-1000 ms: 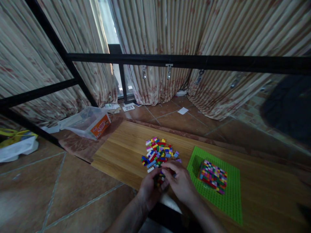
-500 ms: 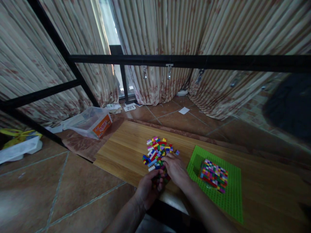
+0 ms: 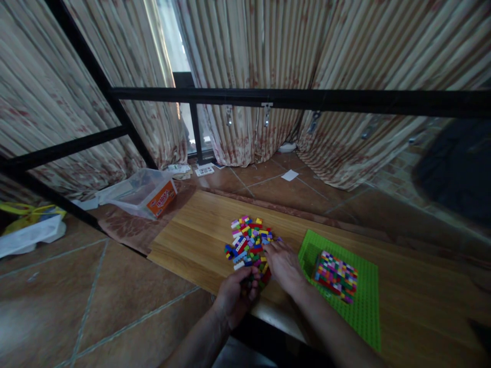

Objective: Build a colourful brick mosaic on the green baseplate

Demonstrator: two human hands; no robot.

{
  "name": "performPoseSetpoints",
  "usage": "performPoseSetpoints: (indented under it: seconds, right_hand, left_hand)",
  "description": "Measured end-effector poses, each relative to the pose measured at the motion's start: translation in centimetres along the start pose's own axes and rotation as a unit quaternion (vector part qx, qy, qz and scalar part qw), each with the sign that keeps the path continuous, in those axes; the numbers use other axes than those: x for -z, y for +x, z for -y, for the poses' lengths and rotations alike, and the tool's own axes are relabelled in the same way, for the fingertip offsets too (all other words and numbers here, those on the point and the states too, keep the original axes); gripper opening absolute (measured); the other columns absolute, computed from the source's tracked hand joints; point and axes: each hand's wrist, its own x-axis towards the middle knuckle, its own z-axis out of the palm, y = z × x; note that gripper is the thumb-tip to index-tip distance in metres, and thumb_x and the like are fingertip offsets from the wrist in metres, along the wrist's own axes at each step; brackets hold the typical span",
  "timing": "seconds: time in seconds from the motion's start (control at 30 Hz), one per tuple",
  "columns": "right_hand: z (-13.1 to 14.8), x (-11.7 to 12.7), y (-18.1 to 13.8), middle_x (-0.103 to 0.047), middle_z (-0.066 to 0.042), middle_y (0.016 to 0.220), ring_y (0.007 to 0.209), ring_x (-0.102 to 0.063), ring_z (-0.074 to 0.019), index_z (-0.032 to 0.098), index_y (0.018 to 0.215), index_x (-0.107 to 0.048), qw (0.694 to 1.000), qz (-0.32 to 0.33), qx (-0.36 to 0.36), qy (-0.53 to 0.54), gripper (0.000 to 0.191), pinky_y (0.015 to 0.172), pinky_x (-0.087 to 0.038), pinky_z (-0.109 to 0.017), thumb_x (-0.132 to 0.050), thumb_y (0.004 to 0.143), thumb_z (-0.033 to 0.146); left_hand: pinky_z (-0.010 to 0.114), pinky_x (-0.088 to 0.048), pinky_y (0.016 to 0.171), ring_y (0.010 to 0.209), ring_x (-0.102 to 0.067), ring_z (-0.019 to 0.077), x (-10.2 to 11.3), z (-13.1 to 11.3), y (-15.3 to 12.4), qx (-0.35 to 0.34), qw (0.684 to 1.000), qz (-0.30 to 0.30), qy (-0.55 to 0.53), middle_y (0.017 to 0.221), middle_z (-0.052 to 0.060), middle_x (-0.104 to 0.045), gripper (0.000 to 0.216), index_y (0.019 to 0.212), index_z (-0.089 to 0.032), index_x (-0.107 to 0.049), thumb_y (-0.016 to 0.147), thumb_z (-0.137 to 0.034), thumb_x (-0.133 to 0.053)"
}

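Observation:
A loose pile of coloured toy bricks [image 3: 247, 240] lies on the wooden bench top [image 3: 187, 230]. At the pile's near edge my left hand [image 3: 236, 294] is curled palm up, its fingers closed around something small and dark that I cannot make out. My right hand [image 3: 282, 263] reaches over the right side of the pile, fingers bent down at the bricks; its fingertips are partly hidden. To the right, a green baseplate [image 3: 362, 317] carries a block built of many coloured bricks [image 3: 336, 276].
A clear plastic bin [image 3: 134, 189] with an orange label stands left, beyond the bench. A black metal frame bar [image 3: 291, 97] crosses in front of patterned curtains [image 3: 245, 51]. A white paper [image 3: 290, 175] lies on the tiled floor. White trays [image 3: 34, 235] sit at far left.
My right hand has shifted slightly right, uncovering more bricks beside my left hand. My left hand stays nearly in place. The view has moved very slightly.

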Motion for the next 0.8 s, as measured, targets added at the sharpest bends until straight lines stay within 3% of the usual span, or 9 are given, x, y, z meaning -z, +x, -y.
performPoseSetpoints:
  seconds: [0.1,0.2,0.3,0.4,0.5,0.63,0.8]
  right_hand:
    - [-0.5,0.1,-0.4,-0.067,-0.007,0.092,0.09,-0.059,-0.0203,0.019,0.095,-0.065,0.99,-0.033,-0.062,0.124,0.023,0.085,-0.042,-0.034,-0.044,0.086,0.018]
    - [-0.3,0.4,-1.3,-0.069,-0.004,0.091,0.083,-0.063,-0.0181,0.02,0.099,-0.065,0.94,-0.05,-0.122,0.315,0.023,0.079,-0.047,-0.033,-0.048,0.085,0.027]
    - [0.8,1.1,-2.4,-0.07,-0.003,0.086,0.083,-0.064,-0.0177,0.02,0.099,-0.066,0.88,-0.026,-0.113,0.46,0.024,0.077,-0.049,-0.032,-0.052,0.083,0.031]
    - [1.6,1.6,-3.0,-0.069,-0.001,0.08,0.075,-0.064,-0.0168,0.022,0.101,-0.066,0.857,-0.004,-0.088,0.507,0.025,0.072,-0.051,-0.031,-0.05,0.084,0.031]
    - [1.2,1.6,-2.6,-0.069,-0.003,0.091,0.083,-0.063,-0.0171,0.023,0.098,-0.067,0.894,-0.044,-0.075,0.44,0.024,0.076,-0.049,-0.032,-0.047,0.085,0.029]
    - [0.2,0.9,-0.5,-0.065,-0.004,0.096,0.091,-0.059,-0.0175,0.024,0.099,-0.067,0.957,-0.094,-0.079,0.263,0.026,0.084,-0.044,-0.031,-0.044,0.086,0.022]
    - [-0.1,-0.2,2.1,-0.061,-0.005,0.099,0.097,-0.053,-0.019,0.025,0.1,-0.067,0.986,-0.078,-0.054,0.136,0.025,0.087,-0.041,-0.031,-0.047,0.086,0.021]
  left_hand:
    - [0.014,-0.044,0.046,0.051,-0.055,0.0059,-0.4,-0.1,-0.2,-0.003,1.0,-0.013,0.008,0.068,0.004,-0.062,0.011,0.083,-0.01,-0.063,0.077,-0.019,-0.061]
    - [0.016,-0.048,0.05,0.055,-0.058,0.0077,-0.9,-0.3,-0.3,0.003,1.0,-0.017,-0.004,0.072,0.006,-0.064,0.015,0.085,-0.008,-0.063,0.078,-0.021,-0.061]
    - [0.019,-0.052,0.057,0.061,-0.061,0.0105,-1.4,-0.3,-0.2,0.011,1.0,0.007,-0.024,0.074,0.008,-0.065,0.018,0.085,-0.009,-0.063,0.08,-0.025,-0.058]
    - [0.019,-0.052,0.058,0.063,-0.061,0.0106,-1.7,-0.3,-0.1,0.011,0.999,0.027,-0.036,0.072,0.006,-0.063,0.014,0.083,-0.01,-0.062,0.081,-0.023,-0.057]
    - [0.013,-0.047,0.05,0.056,-0.057,0.0067,-1.5,-0.2,-0.1,0.02,0.999,0.035,-0.036,0.069,0.004,-0.06,0.012,0.082,-0.01,-0.06,0.081,-0.021,-0.057]
    - [0.009,-0.027,0.035,0.042,-0.042,0.0001,-0.6,-0.1,-0.1,0.018,0.999,0.046,-0.023,0.066,0.0,-0.053,0.01,0.082,-0.012,-0.057,0.08,-0.022,-0.057]
    - [0.011,-0.017,0.034,0.039,-0.03,-0.0002,0.4,-0.8,0.0,-0.008,0.997,0.077,0.003,0.06,-0.005,-0.042,0.018,0.082,-0.014,-0.053,0.08,-0.031,-0.058]
